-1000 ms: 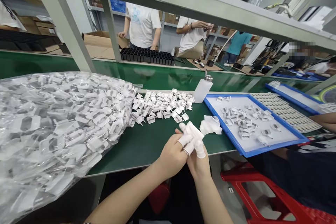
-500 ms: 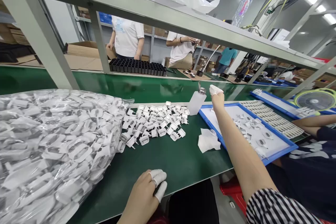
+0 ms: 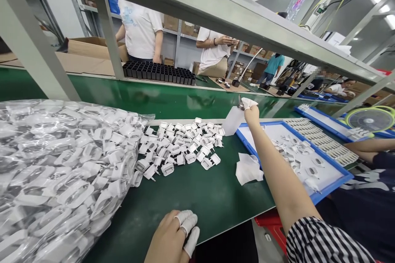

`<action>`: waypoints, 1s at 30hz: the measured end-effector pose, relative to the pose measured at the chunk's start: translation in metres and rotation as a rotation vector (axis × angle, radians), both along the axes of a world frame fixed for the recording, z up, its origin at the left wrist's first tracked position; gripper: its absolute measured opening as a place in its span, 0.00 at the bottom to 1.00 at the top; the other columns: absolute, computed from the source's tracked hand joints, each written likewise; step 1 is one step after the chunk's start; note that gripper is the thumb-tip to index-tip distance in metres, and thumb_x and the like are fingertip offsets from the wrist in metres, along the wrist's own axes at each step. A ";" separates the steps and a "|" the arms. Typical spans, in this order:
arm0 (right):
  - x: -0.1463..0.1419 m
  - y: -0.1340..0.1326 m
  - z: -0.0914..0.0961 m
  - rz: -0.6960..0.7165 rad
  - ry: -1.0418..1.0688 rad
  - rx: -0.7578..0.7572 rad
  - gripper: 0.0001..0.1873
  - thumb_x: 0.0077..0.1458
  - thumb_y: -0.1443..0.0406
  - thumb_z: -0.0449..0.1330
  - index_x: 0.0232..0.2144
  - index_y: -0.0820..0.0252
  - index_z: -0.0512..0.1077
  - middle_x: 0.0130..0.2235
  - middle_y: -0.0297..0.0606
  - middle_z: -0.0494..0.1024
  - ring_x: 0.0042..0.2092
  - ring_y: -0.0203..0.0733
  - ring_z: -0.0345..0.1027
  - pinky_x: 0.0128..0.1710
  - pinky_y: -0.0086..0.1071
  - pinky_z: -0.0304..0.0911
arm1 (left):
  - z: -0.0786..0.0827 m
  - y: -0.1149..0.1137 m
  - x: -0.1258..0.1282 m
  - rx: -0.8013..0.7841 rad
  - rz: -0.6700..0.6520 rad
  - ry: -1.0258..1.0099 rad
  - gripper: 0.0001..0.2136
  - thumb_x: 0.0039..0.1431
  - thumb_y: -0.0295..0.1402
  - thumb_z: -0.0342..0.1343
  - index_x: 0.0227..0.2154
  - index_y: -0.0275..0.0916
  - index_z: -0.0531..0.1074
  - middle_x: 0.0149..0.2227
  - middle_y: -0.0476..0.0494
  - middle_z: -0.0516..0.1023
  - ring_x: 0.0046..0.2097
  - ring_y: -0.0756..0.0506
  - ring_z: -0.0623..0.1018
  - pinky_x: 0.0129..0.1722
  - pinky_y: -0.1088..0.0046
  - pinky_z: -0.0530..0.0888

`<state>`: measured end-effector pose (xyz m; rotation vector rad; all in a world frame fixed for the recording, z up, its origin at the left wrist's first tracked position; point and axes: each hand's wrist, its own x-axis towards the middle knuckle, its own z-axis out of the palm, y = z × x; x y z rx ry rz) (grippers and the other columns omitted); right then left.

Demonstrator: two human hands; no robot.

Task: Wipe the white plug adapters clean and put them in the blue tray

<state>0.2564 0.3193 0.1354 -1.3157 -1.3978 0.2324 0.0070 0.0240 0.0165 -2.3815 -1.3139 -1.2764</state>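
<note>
Folded wipe [image 3: 248, 101]: brought in over the last half-second from just right of the bottle [image 3: 233, 121] to its metal top [image 3: 240, 104] — the two appear to touch.
Right hand [image 3: 252, 114]: grip closed on the folded wipe, arm outstretched, checked sleeve [image 3: 308, 236] below.
Bottle: translucent white, standing on the green worktop [image 3: 212, 197] between a pile of loose white parts [image 3: 185, 144] and a blue-rimmed tray [image 3: 335, 189].
Left hand [image 3: 169, 234]: palm down at the worktop's near edge, white-covered fingers [image 3: 188, 222] curled — whether its grip holds anything cannot be told.
Second wipe [image 3: 249, 170]: crumpled on the worktop, beside the tray's left rim.
Clear bag [image 3: 61, 172]: packed with similar parts, filling the left.
Co-workers: one's arm [image 3: 365, 146] beyond the tray; opposite, a person in a white T-shirt [image 3: 140, 28] behind black cases [image 3: 159, 74].
</note>
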 end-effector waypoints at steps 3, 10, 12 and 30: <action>-0.002 0.000 -0.004 -0.009 -0.007 0.024 0.16 0.50 0.59 0.53 0.36 0.63 0.73 0.42 0.45 0.75 0.50 0.49 0.64 0.52 0.44 0.54 | 0.004 0.000 0.001 0.008 -0.001 -0.026 0.10 0.58 0.30 0.44 0.30 0.38 0.71 0.24 0.45 0.77 0.25 0.46 0.76 0.22 0.73 0.74; -0.007 0.000 -0.008 -0.013 0.004 0.027 0.18 0.50 0.57 0.53 0.36 0.64 0.73 0.40 0.45 0.75 0.49 0.50 0.64 0.53 0.46 0.53 | -0.003 -0.003 -0.002 -0.073 -0.035 0.024 0.07 0.56 0.29 0.47 0.32 0.37 0.70 0.28 0.45 0.78 0.29 0.46 0.76 0.26 0.73 0.75; -0.006 0.000 -0.007 -0.015 0.013 0.018 0.18 0.49 0.57 0.53 0.35 0.65 0.73 0.40 0.46 0.76 0.49 0.50 0.64 0.53 0.47 0.52 | -0.002 -0.002 -0.001 -0.053 -0.020 -0.002 0.08 0.56 0.29 0.46 0.31 0.38 0.70 0.27 0.45 0.77 0.28 0.46 0.76 0.25 0.72 0.75; -0.002 -0.002 -0.009 0.085 -0.058 0.019 0.20 0.51 0.56 0.51 0.41 0.62 0.70 0.47 0.44 0.71 0.54 0.46 0.58 0.57 0.44 0.47 | 0.010 -0.001 0.003 -0.017 0.021 -0.076 0.11 0.58 0.31 0.44 0.30 0.38 0.71 0.24 0.45 0.77 0.26 0.46 0.76 0.22 0.72 0.74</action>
